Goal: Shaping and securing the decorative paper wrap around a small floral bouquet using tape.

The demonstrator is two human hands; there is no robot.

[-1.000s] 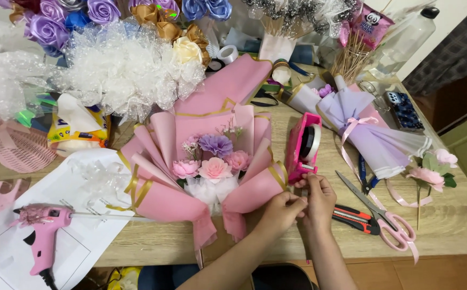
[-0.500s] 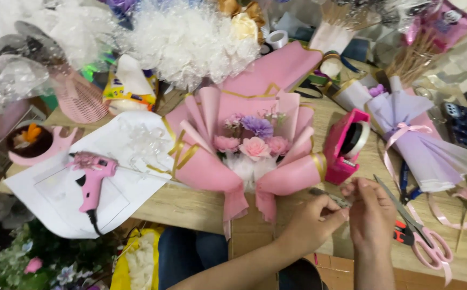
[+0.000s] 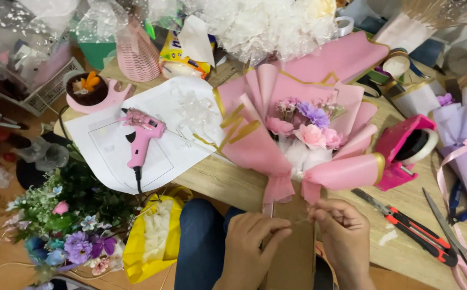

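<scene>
So both hands were down at the near edge of the worktop (image 3: pixel 233 182), right under the pink-wrapped bouquet (image 3: pixel 303 134) lying there. Left hand (image 3: pixel 252 241) had its fingers pressed together, pinching one end of a thin clear strip (image 3: pixel 299 219), and right hand (image 3: pixel 341 231) pinched the other end, stretching it between them just below the bouquet's stem. Pink tape dispenser (image 3: pixel 405 150) sat just right of the bouquet, pink glue gun (image 3: pixel 141 140) on white paper well to the left

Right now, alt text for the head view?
Two hands, left hand and right hand, pinch something thin below a pink-wrapped bouquet at the edge of a wooden table. A pink glue gun lies left, a pink tape dispenser right.
</scene>
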